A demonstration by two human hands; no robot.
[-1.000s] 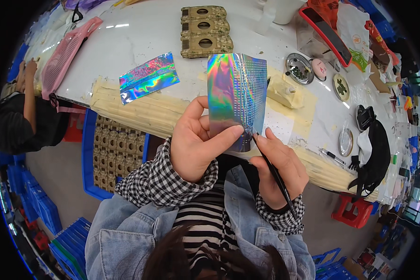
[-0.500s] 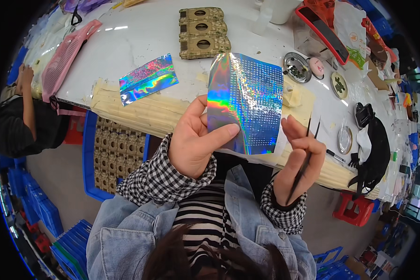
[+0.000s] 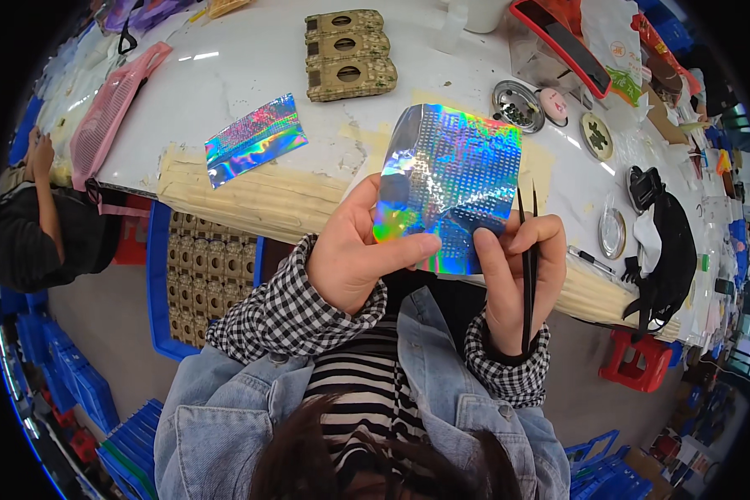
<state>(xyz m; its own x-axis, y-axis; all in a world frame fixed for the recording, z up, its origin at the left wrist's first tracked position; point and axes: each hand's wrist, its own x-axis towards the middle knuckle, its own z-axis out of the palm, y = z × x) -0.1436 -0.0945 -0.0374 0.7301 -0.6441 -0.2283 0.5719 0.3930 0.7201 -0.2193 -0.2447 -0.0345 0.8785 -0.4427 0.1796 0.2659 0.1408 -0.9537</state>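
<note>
A shiny holographic sheet (image 3: pixel 454 179), covered in rows of small marks, is pinched at its lower left by my left hand (image 3: pixel 362 250), thumb on top. My right hand (image 3: pixel 521 275) has its thumb and a finger at the sheet's lower right edge. Black tweezers (image 3: pixel 527 292) also sit in that hand, tips pointing up and apart, beside the sheet. Left of it, a smaller holographic strip (image 3: pixel 257 142) lies on the table. Beyond, three camouflage-patterned casings (image 3: pixel 350 77), each with a round hole, stand in a stack-like row.
Yellowish tape covers the white table's (image 3: pixel 250 58) near edge. Right lie a metal dish (image 3: pixel 518 106) of small dark pieces, a cream dish (image 3: pixel 596 136), a red-cased phone (image 3: pixel 562 46) and a black bag (image 3: pixel 671 250). A blue crate (image 3: pixel 154 292) of casings sits below; another person's arm (image 3: pixel 46 192) is left.
My right hand has moved up to the sheet and taken its lower right edge. The sheet now bends and tilts. The view has shifted slightly.
</note>
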